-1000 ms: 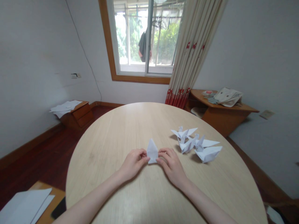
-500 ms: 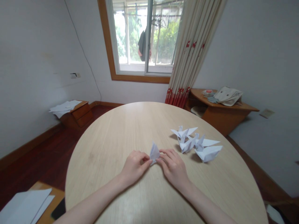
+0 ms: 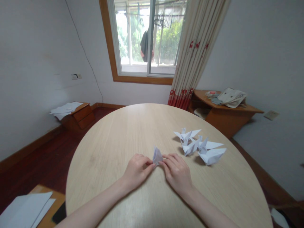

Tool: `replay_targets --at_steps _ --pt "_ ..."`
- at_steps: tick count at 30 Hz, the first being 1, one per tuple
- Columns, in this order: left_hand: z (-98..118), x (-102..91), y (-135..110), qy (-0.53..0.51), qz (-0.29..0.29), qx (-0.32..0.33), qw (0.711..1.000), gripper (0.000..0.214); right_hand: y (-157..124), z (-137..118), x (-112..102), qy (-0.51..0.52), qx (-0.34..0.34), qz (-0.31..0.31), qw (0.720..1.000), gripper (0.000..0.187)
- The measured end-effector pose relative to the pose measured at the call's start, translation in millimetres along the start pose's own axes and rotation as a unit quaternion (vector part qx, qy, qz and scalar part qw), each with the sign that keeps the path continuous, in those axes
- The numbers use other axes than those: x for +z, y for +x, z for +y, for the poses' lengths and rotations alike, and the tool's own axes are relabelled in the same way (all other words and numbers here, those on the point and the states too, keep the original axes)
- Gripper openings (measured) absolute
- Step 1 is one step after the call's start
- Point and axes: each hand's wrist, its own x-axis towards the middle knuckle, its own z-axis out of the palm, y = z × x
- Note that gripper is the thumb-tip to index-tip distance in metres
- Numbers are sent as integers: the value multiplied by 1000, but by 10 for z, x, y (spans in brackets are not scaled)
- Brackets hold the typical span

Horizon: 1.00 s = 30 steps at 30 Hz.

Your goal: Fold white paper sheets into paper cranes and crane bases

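Between my two hands is a small piece of folded white paper (image 3: pixel 157 156), its point tilted up and away from me and its layers slightly parted at the top. My left hand (image 3: pixel 137 169) pinches its lower left corner between thumb and fingers. On the other side, my right hand (image 3: pixel 177 169) grips the lower right edge, thumb below and fingers behind. Both hands rest low over the round table (image 3: pixel 106 142). To the right of my right hand stand several folded white paper cranes (image 3: pixel 211 155), close together with wings spread.
A wooden stand with white sheets (image 3: pixel 28 205) is at the lower left. More papers lie on a small drawer cabinet (image 3: pixel 82 117) by the left wall. A corner desk (image 3: pixel 228 115) with a cloth bag (image 3: pixel 232 97) stands behind the table at right, beside a curtain (image 3: pixel 194 47).
The folded paper's upper tip has lowered a little and its layers show more apart. Both hands keep nearly the same place and hold.
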Motion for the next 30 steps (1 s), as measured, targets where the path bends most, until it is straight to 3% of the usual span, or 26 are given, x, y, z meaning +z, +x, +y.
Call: replay_targets --at_steps 8,12,21,30 --pt "13 -37 8 -32 -3 -22 999 29 47 -47 -26 105 23 -13 994 15" --pt "7 -56 15 -54 -11 -33 998 27 43 -42 -28 110 15 -12 994 14" --pt "9 -77 57 -97 -17 -68 993 16 55 -62 -83 189 15 -88 978 15" --pt "34 -89 64 -113 -40 -66 991 11 24 -92 -53 266 86 -128 951 13"
